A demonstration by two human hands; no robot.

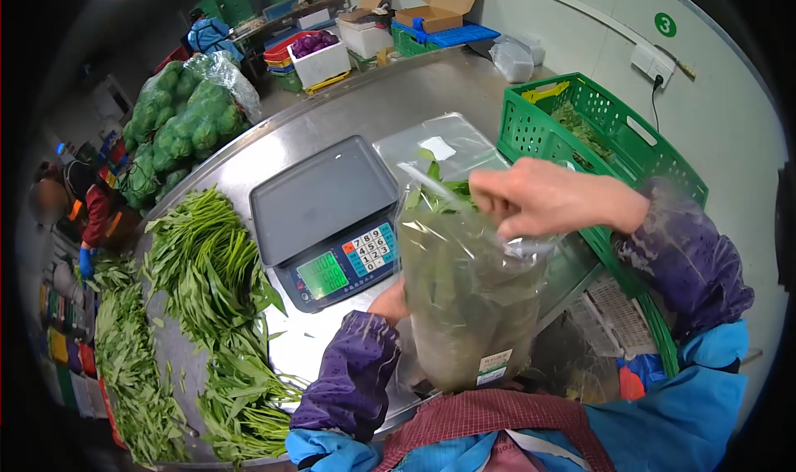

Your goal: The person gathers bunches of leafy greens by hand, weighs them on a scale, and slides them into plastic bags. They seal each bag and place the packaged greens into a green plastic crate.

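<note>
A clear plastic bag full of leafy greens stands upright in front of my body, with a small printed label low on its side. My right hand is closed at the bag's mouth, its curled fingers gripping the plastic rim. Some green leaves poke out at the top beside it. Against the bag's left side is my left hand, its fingers hidden behind the plastic. Just left of the bag sits a digital scale with a bare grey pan and a lit green display.
Long-stemmed greens lie in piles on the steel table. Flat plastic bags lie behind the scale. A green crate holds some leaves at right. Netted green vegetables are heaped beyond. A co-worker stands at left.
</note>
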